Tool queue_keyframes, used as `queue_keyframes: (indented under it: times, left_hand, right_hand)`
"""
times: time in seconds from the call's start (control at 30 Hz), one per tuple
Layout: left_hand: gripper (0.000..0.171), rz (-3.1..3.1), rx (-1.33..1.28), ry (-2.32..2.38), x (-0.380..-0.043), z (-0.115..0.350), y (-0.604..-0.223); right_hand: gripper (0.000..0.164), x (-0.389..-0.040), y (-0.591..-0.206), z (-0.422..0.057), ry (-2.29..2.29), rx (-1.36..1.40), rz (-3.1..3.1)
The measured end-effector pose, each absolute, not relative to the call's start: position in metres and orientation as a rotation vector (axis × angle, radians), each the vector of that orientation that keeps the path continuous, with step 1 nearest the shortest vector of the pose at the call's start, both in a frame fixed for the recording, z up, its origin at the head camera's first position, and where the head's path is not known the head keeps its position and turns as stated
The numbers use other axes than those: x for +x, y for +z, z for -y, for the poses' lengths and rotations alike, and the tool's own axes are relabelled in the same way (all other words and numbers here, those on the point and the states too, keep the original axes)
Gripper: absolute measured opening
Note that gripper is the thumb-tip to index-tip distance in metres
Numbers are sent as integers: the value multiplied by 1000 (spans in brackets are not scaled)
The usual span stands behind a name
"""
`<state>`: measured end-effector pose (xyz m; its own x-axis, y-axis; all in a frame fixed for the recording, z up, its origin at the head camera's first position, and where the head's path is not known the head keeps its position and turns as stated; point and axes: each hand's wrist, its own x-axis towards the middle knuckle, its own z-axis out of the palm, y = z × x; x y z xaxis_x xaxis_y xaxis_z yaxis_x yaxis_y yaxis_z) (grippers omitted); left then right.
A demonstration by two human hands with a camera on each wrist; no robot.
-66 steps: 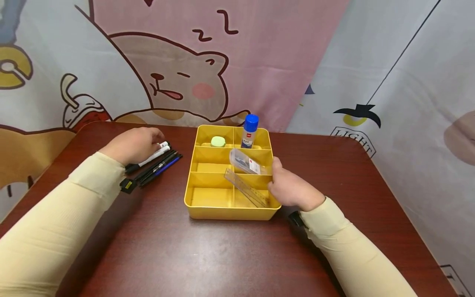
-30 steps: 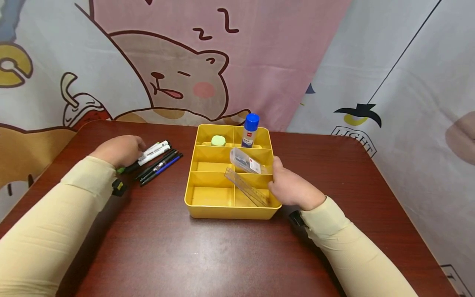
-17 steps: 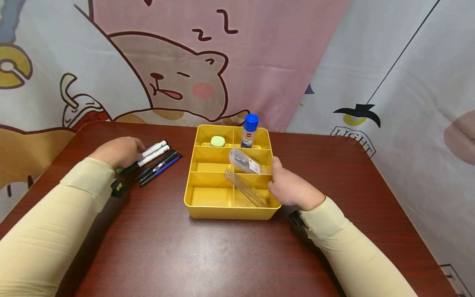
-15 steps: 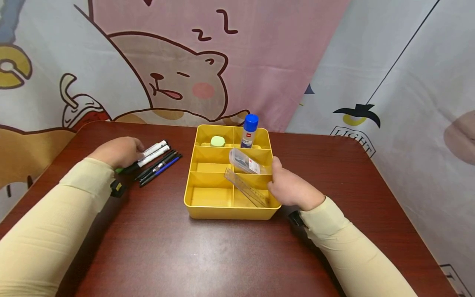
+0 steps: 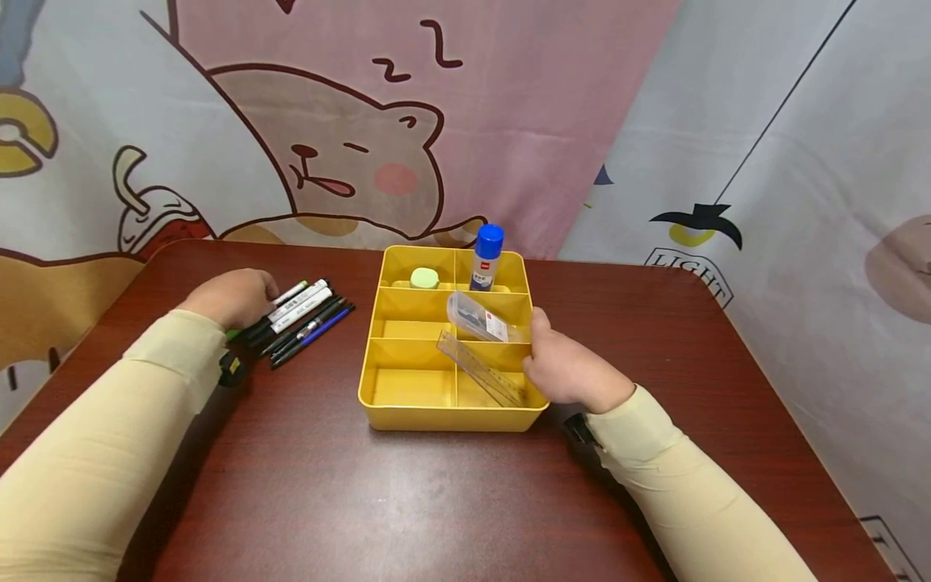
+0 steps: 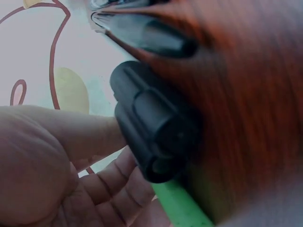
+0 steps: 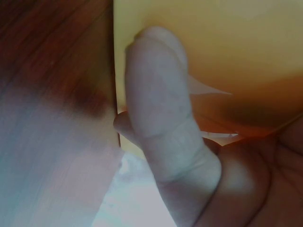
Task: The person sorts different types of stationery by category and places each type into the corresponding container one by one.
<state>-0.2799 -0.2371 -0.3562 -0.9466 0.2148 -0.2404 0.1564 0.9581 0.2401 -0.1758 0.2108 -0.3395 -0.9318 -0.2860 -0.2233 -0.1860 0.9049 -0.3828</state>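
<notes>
My left hand (image 5: 231, 299) is at the pens on the left. In the left wrist view, its thumb and fingers close around two black-capped white markers (image 6: 156, 118); a green pen (image 6: 182, 205) lies against the fingers. Beside them on the table lie dark pens and a blue pen (image 5: 325, 327). My right hand (image 5: 575, 368) grips the right wall of a yellow divided box (image 5: 451, 419), its thumb (image 7: 161, 104) showing against the yellow plastic in the right wrist view. The box holds a clear ruler (image 5: 480, 368), a clear plastic case (image 5: 476, 317), a blue-capped glue stick (image 5: 486, 263) and a pale green item (image 5: 424, 279).
The box stands mid-table on a dark reddish-brown wooden table (image 5: 436, 501). A cartoon-printed cloth (image 5: 509, 121) hangs directly behind the table and along its right side.
My left hand moved left and down along the pens, then stayed there. The white markers have since shifted slightly and sit closer together. The right hand keeps its place on the box.
</notes>
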Motion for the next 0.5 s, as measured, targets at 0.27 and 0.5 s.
queue_keyframes:
  times: [0.27, 0.5]
  left_hand:
    - [26, -2853, 268, 300, -280, 236, -356]
    - [26, -2880, 274, 255, -284, 237, -358]
  right_hand:
    - [63, -177, -341, -210, -527, -346, -2792]
    - [61, -176, -341, -211, -541, -361, -2798]
